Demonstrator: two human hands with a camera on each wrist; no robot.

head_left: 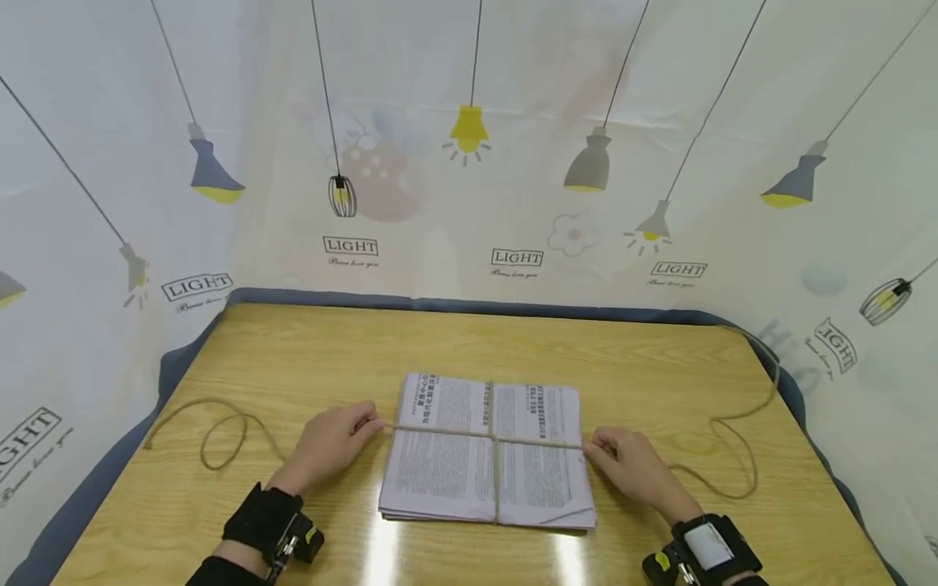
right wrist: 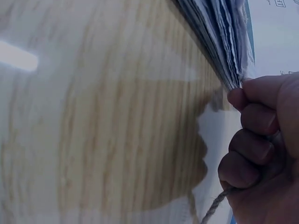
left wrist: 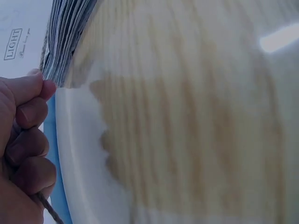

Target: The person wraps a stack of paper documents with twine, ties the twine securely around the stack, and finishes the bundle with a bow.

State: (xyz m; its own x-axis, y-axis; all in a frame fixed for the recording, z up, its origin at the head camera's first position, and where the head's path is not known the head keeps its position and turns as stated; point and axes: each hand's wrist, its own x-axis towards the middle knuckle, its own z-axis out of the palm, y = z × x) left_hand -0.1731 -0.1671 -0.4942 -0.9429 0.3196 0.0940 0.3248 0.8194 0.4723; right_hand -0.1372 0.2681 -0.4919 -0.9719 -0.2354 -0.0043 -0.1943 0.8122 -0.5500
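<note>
A stack of folded newspapers [head_left: 440,480] lies flat on the wooden table, with a rope [head_left: 454,432] crossing over its top both ways. On the left side my left hand [head_left: 333,439] grips one end of the rope, pinching it close to the stack's edge. My right hand [head_left: 633,465] holds the other end at the right edge. In the left wrist view the fingers [left wrist: 30,144] are curled, and rope trails out below them. The right wrist view likewise shows curled fingers [right wrist: 247,144] with a rope tail [right wrist: 216,205] leaving under the little finger.
Loose rope loops on the tabletop [head_left: 308,350] at the left, and more rope [head_left: 751,456] winds along the right side to the far corner. A white cloth [head_left: 440,260] printed with lamps stands behind the table and along its sides.
</note>
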